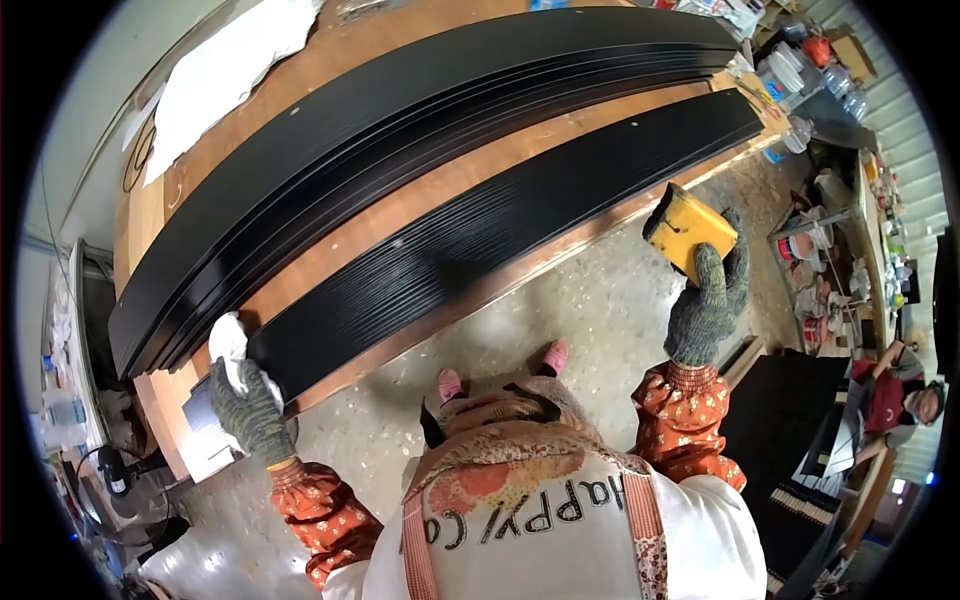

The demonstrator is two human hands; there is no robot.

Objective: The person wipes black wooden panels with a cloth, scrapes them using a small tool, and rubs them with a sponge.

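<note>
My right hand (pixel 712 290), in a grey-green knit glove, grips a yellow block (pixel 690 232) with a dark, worn edge, held over the floor off the table's front edge. My left hand (pixel 250 410), gloved alike, is closed on a white cloth (pixel 228 345) at the left end of a long black panel (pixel 500 230). That panel lies near the front edge of the wooden table (pixel 350 245); its surface shows streaky, glossy lines. Behind it rests a stack of curved black panels (pixel 400 110).
White cloth or paper (pixel 225 80) lies at the table's back left. Shelves with tubs and bottles (pixel 800 245) stand at the right. Another person (pixel 890 395) is at the far right, beside dark panels (pixel 780 430). A black device (pixel 115 470) is at lower left.
</note>
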